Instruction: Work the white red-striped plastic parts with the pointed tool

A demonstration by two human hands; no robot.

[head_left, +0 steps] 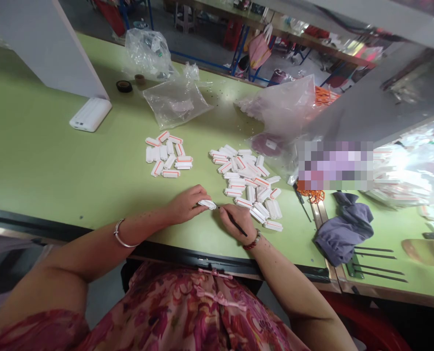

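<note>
Pinched in the fingers of my left hand (188, 204) is a small white plastic piece (207, 204). My right hand (238, 222) grips a slim black pen-like tool (238, 227), its tip pointing at the end of that piece. Whether tip and piece touch is too small to tell. Just beyond my right hand spreads a loose pile of similar white pieces (251, 183), many with an orange-red stripe. A smaller group of striped pieces (164, 153) lies farther off, beyond my left hand.
A white box-shaped device (90, 115) and a black tape roll (124, 86) sit at the left. Clear plastic bags (178, 102) lie at the back. Purple-grey cloth (345, 229), thin dark rods (380, 270) and a black tool (303, 202) are on the right. Grey panels (52, 48) rise from the table (103, 180).
</note>
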